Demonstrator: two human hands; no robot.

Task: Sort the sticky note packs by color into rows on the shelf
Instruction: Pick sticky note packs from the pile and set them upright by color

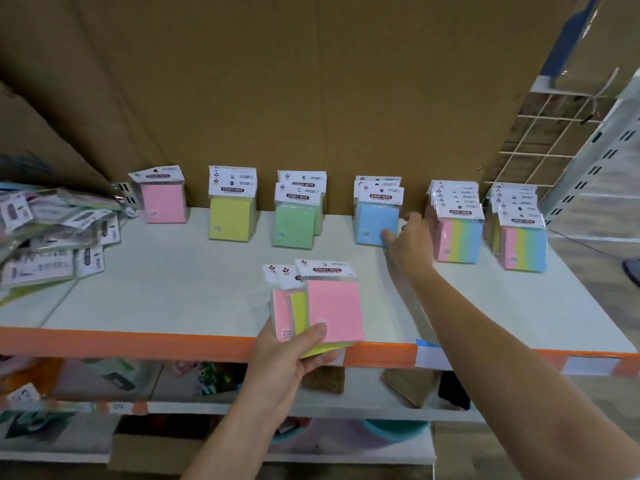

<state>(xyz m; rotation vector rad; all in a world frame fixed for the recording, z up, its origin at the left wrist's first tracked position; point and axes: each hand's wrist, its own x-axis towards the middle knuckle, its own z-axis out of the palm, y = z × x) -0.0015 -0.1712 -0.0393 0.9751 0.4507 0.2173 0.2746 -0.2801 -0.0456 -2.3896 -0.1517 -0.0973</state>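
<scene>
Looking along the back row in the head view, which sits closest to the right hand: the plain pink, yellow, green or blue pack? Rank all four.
1. blue pack, by the fingertips of the right hand, right of centre.
2. green pack, centre.
3. yellow pack, left of centre.
4. pink pack, far left.
Not ranked: the held packs in the left hand.
</scene>
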